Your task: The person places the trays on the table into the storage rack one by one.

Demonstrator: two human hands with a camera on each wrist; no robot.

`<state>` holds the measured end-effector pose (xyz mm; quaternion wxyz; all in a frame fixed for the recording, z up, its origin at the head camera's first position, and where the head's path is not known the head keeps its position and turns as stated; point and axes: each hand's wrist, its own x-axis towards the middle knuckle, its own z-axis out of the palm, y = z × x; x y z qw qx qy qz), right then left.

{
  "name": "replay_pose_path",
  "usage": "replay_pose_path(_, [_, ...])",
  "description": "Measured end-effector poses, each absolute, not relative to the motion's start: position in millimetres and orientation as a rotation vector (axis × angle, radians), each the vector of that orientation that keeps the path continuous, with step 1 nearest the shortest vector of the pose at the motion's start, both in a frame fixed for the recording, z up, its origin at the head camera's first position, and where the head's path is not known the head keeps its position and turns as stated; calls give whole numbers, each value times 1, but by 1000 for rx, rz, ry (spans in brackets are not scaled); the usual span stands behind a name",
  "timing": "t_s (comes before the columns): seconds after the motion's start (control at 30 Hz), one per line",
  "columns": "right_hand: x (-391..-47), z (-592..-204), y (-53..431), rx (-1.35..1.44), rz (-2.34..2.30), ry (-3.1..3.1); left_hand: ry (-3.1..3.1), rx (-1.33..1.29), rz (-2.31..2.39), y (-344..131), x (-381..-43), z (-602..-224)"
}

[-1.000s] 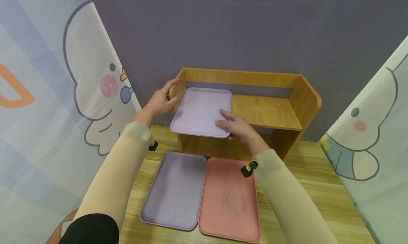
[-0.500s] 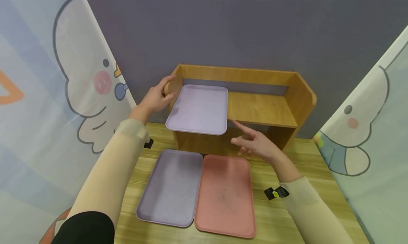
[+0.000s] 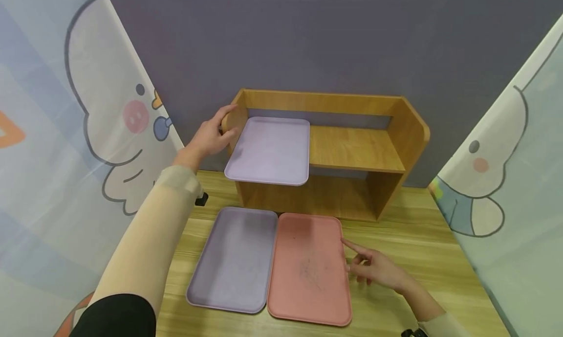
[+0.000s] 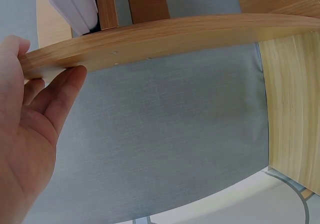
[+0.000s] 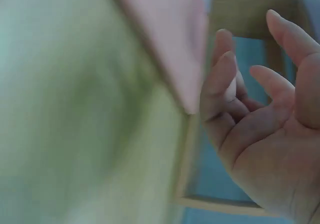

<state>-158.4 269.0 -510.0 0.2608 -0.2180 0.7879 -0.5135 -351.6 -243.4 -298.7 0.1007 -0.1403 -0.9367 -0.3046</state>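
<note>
My left hand (image 3: 211, 136) grips the left side panel of a small wooden shelf (image 3: 356, 148); in the left wrist view its fingers (image 4: 62, 94) lie against the panel's outer face. A light purple tray (image 3: 272, 151) lies on the upper level at the left, its near end jutting past the board. On the table, a greyish-purple tray (image 3: 237, 258) and a pink tray (image 3: 310, 273) lie side by side in front of the shelf. My right hand (image 3: 378, 268) holds nothing, its index fingertip right at the pink tray's right edge.
A wooden table (image 3: 422, 258) runs under everything. Behind the shelf rises a dark grey wall (image 3: 281, 38). Cloth panels with cartoon animals hang at the left (image 3: 119, 131) and the right (image 3: 479, 180).
My right hand has let go of the light purple tray and moved down and right to beside the pink tray. My left hand has stayed on the shelf.
</note>
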Motion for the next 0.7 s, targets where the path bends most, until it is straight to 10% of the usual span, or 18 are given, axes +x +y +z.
replay_pose_path(0.7, [-116, -558, 243, -642, -1352, 2257, -2775, -414, -904, -243, -351, -299])
